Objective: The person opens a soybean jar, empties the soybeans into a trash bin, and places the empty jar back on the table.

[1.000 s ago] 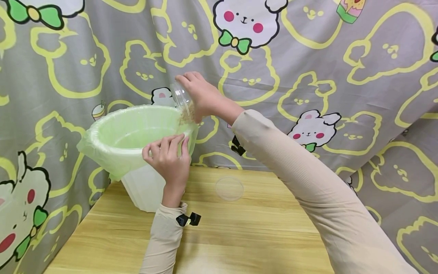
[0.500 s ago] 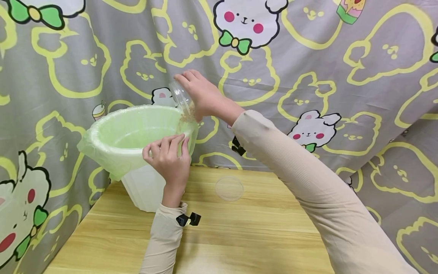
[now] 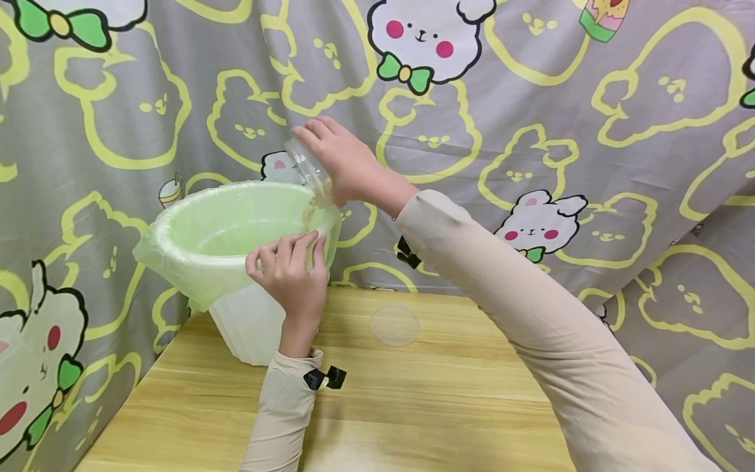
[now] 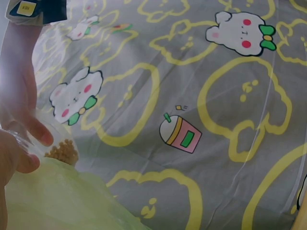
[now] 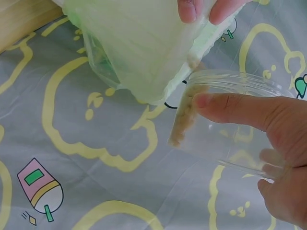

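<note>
Tipped jar (image 3: 303, 164) lets out tan bits (image 5: 185, 117) by the edge of the bin (image 3: 248, 324)

Think of the head view as a big clock. The bin stands at about 9 o'clock. It is white, and a thin green bag (image 3: 183, 272) folds over its edge and hangs down outside.

The right hand (image 3: 348, 160) is at 11 o'clock. It holds the clear jar, with its fingers round the side and the thumb pressed on it, so the grip is as wide as the jar. The jar is tipped over at 10 o'clock, with its open mouth facing the bin. Inside, the tan bits lie along the low side. Some are at the mouth and just past it, and look blurry. If the bin's round edge is its own clock, the jar is at 2 o'clock. I cannot tell if jar and bin touch.

The left hand (image 3: 290, 275) is at 4 o'clock on that same edge. Its fingers bend over and hold the bag and the bin there, in a narrow grip.

A flat, clear, round disc (image 3: 396, 326) lies on the wooden table (image 3: 436, 393) near 6 o'clock in the head view. Both arms wear light tan sleeves (image 3: 501, 282), and a little black box (image 3: 324, 377) sits at each wrist. Behind hangs a grey cloth (image 3: 248, 52) with yellow animal shapes and white bunnies.
</note>
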The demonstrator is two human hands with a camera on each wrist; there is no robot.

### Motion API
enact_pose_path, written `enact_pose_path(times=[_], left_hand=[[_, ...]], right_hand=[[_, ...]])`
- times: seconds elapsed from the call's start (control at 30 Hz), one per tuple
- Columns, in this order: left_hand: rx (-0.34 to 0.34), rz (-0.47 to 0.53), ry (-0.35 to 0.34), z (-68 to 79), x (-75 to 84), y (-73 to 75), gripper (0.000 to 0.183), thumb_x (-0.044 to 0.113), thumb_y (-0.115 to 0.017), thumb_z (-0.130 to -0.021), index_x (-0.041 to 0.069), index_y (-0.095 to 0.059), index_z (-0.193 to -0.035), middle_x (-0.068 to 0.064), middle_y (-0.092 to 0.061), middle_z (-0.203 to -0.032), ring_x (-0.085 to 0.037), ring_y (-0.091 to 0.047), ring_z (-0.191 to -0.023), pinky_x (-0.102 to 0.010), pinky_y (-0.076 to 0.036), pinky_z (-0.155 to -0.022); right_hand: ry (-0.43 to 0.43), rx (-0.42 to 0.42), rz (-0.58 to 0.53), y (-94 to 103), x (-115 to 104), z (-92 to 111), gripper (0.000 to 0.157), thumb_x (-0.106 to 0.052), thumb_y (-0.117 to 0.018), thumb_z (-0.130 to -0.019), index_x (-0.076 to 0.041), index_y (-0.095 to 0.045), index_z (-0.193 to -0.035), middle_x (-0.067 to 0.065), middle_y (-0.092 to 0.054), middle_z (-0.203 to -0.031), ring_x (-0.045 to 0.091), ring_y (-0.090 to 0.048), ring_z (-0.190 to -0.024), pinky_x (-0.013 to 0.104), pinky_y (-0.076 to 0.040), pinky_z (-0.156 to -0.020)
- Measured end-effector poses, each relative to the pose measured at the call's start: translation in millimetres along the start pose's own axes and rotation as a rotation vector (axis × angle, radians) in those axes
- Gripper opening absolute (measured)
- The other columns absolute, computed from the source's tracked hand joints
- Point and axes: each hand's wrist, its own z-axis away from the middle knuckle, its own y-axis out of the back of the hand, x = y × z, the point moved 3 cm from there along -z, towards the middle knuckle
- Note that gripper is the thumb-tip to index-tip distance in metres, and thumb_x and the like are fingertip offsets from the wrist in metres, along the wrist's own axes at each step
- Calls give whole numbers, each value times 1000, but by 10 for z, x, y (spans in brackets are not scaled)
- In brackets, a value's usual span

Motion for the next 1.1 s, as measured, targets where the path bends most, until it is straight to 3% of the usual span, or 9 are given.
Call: enact_pose_path(times=[0.4, 1.1], left_hand=[[8, 2, 0, -3, 6, 1, 8, 14, -84, -83, 10, -81, -90, -7, -75, -87, -31, -55, -83, -52, -30, -99], [6, 8, -7, -10, 12, 6, 10, 13, -85, -82, 9, -81, -90, -7, -75, -88, -32, -55, -83, -53, -29, -98]], right_hand=[[29, 14, 61, 28, -76, -9, 102, -3, -77, -70, -9, -28, -159, 11, -35, -160, 29, -26, -153, 33, -20, -127], [123, 36, 163, 6, -212, -19, 88, 15, -56, -80, -9, -28, -160, 13, -32, -163, 32, -21, -157, 39, -13, -129]])
